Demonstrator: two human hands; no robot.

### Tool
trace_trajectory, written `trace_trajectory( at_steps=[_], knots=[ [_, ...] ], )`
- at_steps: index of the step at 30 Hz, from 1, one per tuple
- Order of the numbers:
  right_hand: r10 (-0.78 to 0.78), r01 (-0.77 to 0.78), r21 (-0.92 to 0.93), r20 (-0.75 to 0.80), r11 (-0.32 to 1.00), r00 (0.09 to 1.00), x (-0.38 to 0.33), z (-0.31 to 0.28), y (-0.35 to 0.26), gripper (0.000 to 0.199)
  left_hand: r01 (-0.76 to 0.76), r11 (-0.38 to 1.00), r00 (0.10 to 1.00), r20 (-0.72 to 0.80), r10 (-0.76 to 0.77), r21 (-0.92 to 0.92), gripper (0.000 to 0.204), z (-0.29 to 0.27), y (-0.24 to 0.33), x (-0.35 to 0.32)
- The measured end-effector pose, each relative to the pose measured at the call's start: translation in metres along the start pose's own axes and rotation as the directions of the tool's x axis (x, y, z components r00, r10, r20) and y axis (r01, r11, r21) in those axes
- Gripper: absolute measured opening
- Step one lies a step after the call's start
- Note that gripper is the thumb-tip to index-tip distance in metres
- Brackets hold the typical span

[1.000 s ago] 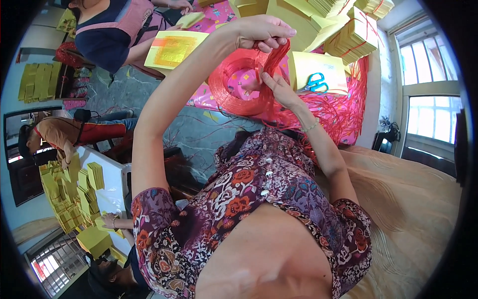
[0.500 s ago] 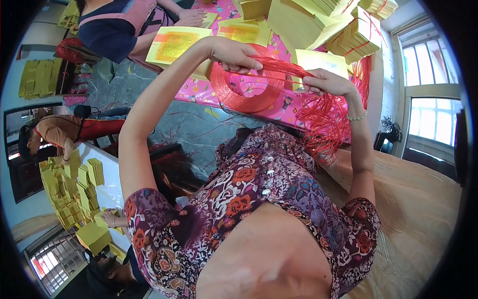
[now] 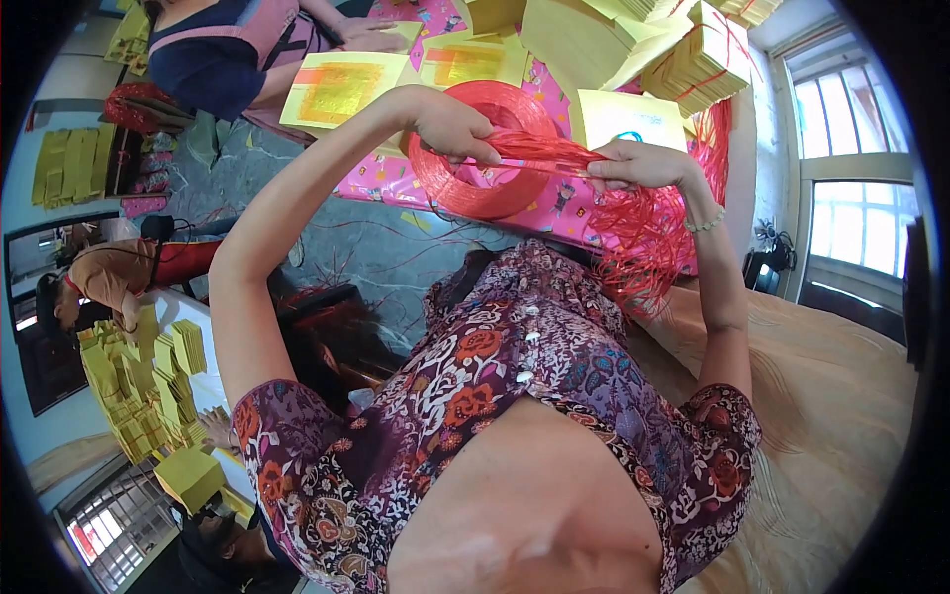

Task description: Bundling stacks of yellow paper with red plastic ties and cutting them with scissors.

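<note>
A bundle of thin red plastic strings (image 3: 542,150) stretches between my two hands over a pink patterned table cover. My left hand (image 3: 451,125) is closed around its left end, and my right hand (image 3: 641,165) pinches the other end with the thumb on top. Loose ends hang below my right hand in a tangled red mass (image 3: 643,259) along the table's edge. Behind and under the stretched strings lies a large ring-shaped roll of red plastic string (image 3: 445,186). Yellow paper sheets (image 3: 348,89) with gold patches lie just beyond my left hand.
Stacks of yellow paper tied with red string (image 3: 698,59) stand at the far right of the pink table cover (image 3: 391,180). A co-worker's hand (image 3: 376,35) rests at the far left. More yellow bundles (image 3: 139,381) cover a white table at left, with people beside it.
Both hands have come slightly nearer to me, the left one turning so its knuckles show more. The strings between them look more spread out. The far co-worker's hand stays near the sheets.
</note>
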State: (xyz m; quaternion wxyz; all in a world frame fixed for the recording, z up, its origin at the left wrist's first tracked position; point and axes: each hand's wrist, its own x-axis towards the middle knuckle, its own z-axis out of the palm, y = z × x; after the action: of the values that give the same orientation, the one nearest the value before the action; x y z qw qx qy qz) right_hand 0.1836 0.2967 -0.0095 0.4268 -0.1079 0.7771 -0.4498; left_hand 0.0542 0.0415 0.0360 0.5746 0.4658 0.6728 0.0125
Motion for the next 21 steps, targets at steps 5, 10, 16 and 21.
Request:
trace_trajectory(
  at_steps=[5, 10, 16, 21],
  knots=[
    [-0.005, 0.006, 0.08, -0.007, 0.997, 1.0, -0.011, 0.002, 0.01, 0.036, -0.017, 0.98, 0.983, -0.182, -0.02, -0.198, 0.042, -0.005, 0.006, -0.017],
    [-0.262, 0.518, 0.487, -0.499, 0.703, 0.826, -0.029, 0.002, 0.003, 0.034, -0.715, 0.308, 0.69, -0.704, 0.169, -0.627, 0.059, 0.006, -0.056, 0.02],
    [-0.163, 0.77, 0.461, -0.802, 0.442, 0.574, -0.006, 0.022, -0.071, 0.031, -0.834, 0.451, 0.526, -0.707, 0.473, -0.319, 0.095, 0.023, 0.037, 0.079],
    [-0.121, 0.85, 0.137, -0.966, 0.509, 0.228, -0.019, -0.012, -0.074, 0.031, -0.653, 0.459, 0.746, -0.617, 0.251, -0.603, 0.027, 0.053, 0.082, 0.085]
  ],
)
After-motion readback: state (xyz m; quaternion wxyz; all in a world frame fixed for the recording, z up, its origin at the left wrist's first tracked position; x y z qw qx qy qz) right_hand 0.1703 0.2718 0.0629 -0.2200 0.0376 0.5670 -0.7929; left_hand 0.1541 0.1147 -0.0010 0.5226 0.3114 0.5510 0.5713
